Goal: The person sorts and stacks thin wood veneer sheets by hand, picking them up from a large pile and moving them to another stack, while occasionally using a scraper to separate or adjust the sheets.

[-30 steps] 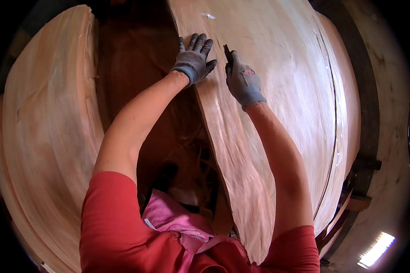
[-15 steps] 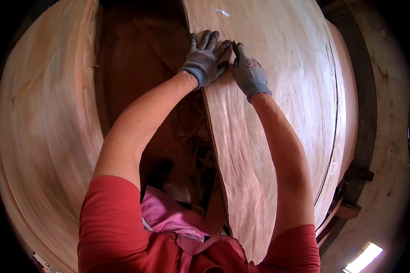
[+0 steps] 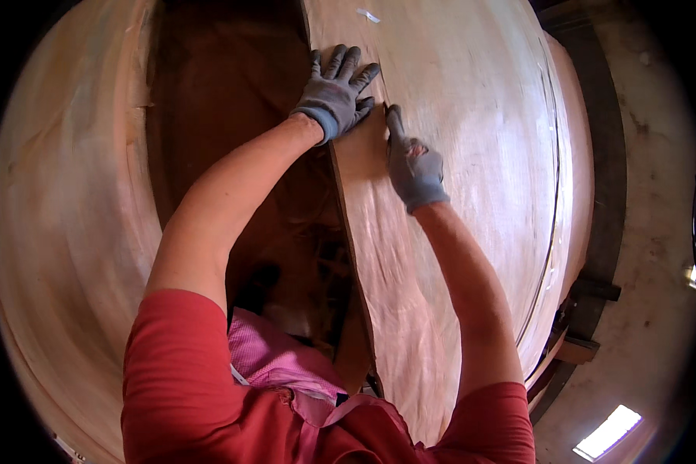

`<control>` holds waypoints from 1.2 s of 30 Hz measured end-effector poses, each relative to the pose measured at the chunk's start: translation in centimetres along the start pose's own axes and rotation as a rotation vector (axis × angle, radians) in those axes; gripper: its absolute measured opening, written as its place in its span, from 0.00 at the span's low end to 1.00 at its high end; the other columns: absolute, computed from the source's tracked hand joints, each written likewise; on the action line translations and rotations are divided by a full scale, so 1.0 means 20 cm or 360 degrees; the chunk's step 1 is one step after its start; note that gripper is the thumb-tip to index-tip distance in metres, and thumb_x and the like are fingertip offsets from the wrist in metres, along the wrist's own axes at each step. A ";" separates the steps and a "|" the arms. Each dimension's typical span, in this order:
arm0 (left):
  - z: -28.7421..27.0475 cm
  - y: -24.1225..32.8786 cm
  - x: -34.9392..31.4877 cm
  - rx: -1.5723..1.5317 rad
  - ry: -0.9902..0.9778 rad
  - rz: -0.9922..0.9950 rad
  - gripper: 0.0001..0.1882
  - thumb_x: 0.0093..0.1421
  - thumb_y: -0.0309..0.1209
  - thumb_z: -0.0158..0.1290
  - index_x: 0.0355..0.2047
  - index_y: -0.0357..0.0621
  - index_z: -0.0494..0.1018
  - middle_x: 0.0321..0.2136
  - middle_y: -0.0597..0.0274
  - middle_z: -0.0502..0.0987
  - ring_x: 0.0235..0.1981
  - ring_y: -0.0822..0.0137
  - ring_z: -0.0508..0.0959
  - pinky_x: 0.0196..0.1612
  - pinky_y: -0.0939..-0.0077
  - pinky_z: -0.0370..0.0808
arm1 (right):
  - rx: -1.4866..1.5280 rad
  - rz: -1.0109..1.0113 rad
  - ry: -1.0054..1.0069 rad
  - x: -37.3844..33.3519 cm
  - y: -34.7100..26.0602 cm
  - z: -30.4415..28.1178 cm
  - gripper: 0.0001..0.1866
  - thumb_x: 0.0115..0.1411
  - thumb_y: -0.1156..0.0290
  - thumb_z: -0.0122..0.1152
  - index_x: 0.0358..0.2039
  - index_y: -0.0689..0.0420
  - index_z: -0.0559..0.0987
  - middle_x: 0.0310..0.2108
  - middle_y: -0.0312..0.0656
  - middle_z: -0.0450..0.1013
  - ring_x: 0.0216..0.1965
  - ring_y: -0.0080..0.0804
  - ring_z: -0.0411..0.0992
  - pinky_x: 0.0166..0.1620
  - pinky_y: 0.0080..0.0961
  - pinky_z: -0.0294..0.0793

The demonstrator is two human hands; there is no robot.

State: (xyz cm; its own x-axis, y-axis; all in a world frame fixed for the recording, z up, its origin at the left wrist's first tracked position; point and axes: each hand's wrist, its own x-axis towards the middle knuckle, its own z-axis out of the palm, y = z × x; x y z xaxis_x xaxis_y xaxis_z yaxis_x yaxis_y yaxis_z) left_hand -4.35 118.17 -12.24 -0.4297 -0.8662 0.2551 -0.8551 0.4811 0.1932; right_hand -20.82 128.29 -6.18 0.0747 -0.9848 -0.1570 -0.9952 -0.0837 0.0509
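Observation:
A large sheet of pale wood veneer [image 3: 479,131] lies under both hands, its left edge running along a dark gap. My left hand [image 3: 334,94], in a grey glove with darker fingertips, presses flat near that edge with its fingers spread. To its right and slightly nearer, my right hand [image 3: 415,162] is closed, the index finger stretched forward along the veneer. A small dark tip shows by that fingertip; what the curled fingers hold is hidden. A thin dark line runs from the tip past my left fingers. The right glove has a hole on its back.
Another stack of veneer [image 3: 62,193] stands on the left, across a dark brown gap [image 3: 224,100]. A small white strip [image 3: 369,15] sits on the far part of the sheet. Dark beams [image 3: 580,340] and a stained floor [image 3: 642,255] are at the right.
My right hand has drawn nearer to me along the veneer, away from my left fingertips. My left hand stays flat on the sheet; the whole view has shifted slightly.

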 end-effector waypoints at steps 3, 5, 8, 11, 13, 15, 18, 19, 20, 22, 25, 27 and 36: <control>-0.04 0.03 -0.01 0.0027 -0.0035 -0.0029 0.36 0.65 0.53 0.44 0.71 0.63 0.48 0.71 0.55 0.51 0.71 0.50 0.48 0.68 0.36 0.40 | -0.0020 -0.0085 0.0081 -0.08 0.03 0.00 0.31 0.64 0.68 0.44 0.69 0.42 0.56 0.28 0.48 0.78 0.28 0.48 0.78 0.32 0.43 0.75; -0.12 0.09 -0.03 0.0050 0.0142 -0.0032 0.37 0.64 0.52 0.46 0.71 0.63 0.48 0.70 0.55 0.52 0.71 0.50 0.50 0.69 0.37 0.39 | 0.0009 -0.0084 0.0053 -0.12 0.05 -0.01 0.32 0.64 0.69 0.44 0.69 0.42 0.57 0.28 0.48 0.78 0.28 0.49 0.77 0.32 0.43 0.76; -0.11 0.16 -0.10 -0.0122 0.0227 0.0110 0.40 0.61 0.50 0.51 0.71 0.63 0.49 0.69 0.60 0.56 0.70 0.52 0.53 0.70 0.40 0.38 | -0.0026 -0.0075 0.0014 -0.10 0.05 -0.04 0.30 0.64 0.68 0.45 0.68 0.42 0.59 0.27 0.49 0.77 0.28 0.50 0.77 0.32 0.44 0.75; -0.02 0.24 -0.17 -0.0338 0.0028 0.0300 0.42 0.60 0.51 0.52 0.71 0.63 0.47 0.68 0.66 0.59 0.70 0.57 0.56 0.70 0.40 0.39 | -0.0067 -0.0138 0.0184 -0.09 0.11 0.02 0.30 0.65 0.65 0.48 0.67 0.41 0.60 0.26 0.50 0.77 0.27 0.51 0.77 0.30 0.46 0.74; 0.03 0.19 -0.19 -0.0265 0.0184 0.0330 0.40 0.63 0.50 0.50 0.71 0.64 0.46 0.66 0.63 0.62 0.69 0.59 0.58 0.69 0.40 0.42 | -0.0062 -0.0207 0.0308 -0.13 0.12 0.07 0.30 0.65 0.65 0.48 0.67 0.41 0.59 0.26 0.50 0.77 0.26 0.50 0.77 0.29 0.45 0.74; 0.03 0.18 -0.21 -0.0278 0.0261 0.0304 0.38 0.64 0.46 0.48 0.71 0.63 0.46 0.65 0.60 0.65 0.68 0.59 0.60 0.68 0.40 0.43 | 0.0016 -0.0179 0.0100 -0.31 0.09 0.05 0.31 0.64 0.68 0.45 0.68 0.41 0.57 0.27 0.48 0.78 0.27 0.50 0.77 0.30 0.45 0.75; -0.06 0.21 -0.21 -0.0152 0.0068 0.0336 0.43 0.60 0.48 0.52 0.70 0.47 0.49 0.67 0.47 0.57 0.68 0.47 0.56 0.69 0.41 0.46 | 0.0034 -0.0095 -0.0097 -0.63 0.13 0.06 0.32 0.64 0.70 0.43 0.70 0.42 0.55 0.24 0.46 0.77 0.24 0.47 0.76 0.28 0.43 0.74; -0.09 0.23 -0.22 -0.0047 0.0199 0.0346 0.43 0.60 0.48 0.52 0.70 0.46 0.48 0.67 0.48 0.58 0.68 0.48 0.57 0.69 0.41 0.46 | 0.0012 -0.0097 -0.0120 -0.74 0.14 0.04 0.33 0.64 0.70 0.43 0.70 0.42 0.55 0.24 0.46 0.77 0.24 0.46 0.76 0.27 0.42 0.74; -0.11 0.26 -0.23 0.0065 0.0327 0.0362 0.43 0.60 0.47 0.52 0.71 0.46 0.48 0.67 0.49 0.58 0.68 0.49 0.57 0.69 0.41 0.46 | 0.0000 -0.0095 -0.0141 -0.81 0.15 0.04 0.33 0.64 0.71 0.43 0.70 0.42 0.55 0.24 0.46 0.77 0.24 0.44 0.77 0.26 0.41 0.74; -0.15 0.31 -0.27 0.0139 0.0418 0.0416 0.42 0.61 0.46 0.50 0.71 0.50 0.45 0.66 0.52 0.60 0.68 0.52 0.58 0.69 0.41 0.44 | 0.0023 -0.0145 -0.0074 -0.86 0.15 0.06 0.33 0.63 0.72 0.44 0.70 0.43 0.56 0.24 0.45 0.76 0.23 0.43 0.76 0.25 0.40 0.74; -0.19 0.51 -0.45 -0.0122 0.0049 0.0539 0.41 0.64 0.47 0.48 0.72 0.59 0.42 0.65 0.57 0.63 0.68 0.57 0.59 0.69 0.41 0.42 | -0.0123 -0.0184 0.0052 -0.90 0.18 0.09 0.31 0.65 0.68 0.49 0.68 0.44 0.59 0.20 0.43 0.73 0.19 0.40 0.74 0.23 0.37 0.72; -0.15 0.57 -0.59 -0.0227 -0.0075 0.0505 0.42 0.64 0.50 0.48 0.72 0.60 0.42 0.67 0.61 0.60 0.70 0.57 0.56 0.69 0.39 0.41 | -0.0181 -0.0207 0.0103 -0.92 0.19 0.11 0.30 0.65 0.67 0.51 0.68 0.45 0.61 0.19 0.42 0.73 0.18 0.39 0.73 0.22 0.36 0.71; -0.30 0.62 -0.70 0.0392 -0.0094 0.0449 0.42 0.65 0.51 0.47 0.72 0.56 0.42 0.70 0.63 0.53 0.71 0.53 0.51 0.68 0.39 0.42 | 0.0104 -0.0026 -0.0459 -1.59 0.22 0.08 0.34 0.63 0.75 0.42 0.70 0.43 0.54 0.24 0.41 0.73 0.22 0.43 0.73 0.25 0.39 0.71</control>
State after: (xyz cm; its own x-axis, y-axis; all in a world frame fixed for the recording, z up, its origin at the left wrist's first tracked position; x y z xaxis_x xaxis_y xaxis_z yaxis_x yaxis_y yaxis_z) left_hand -7.25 137.04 -7.67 -0.6680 -0.7141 0.2094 -0.7419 0.6611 -0.1120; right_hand -27.71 159.56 -2.57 0.0791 -0.8986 -0.4316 -0.9967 -0.0800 -0.0161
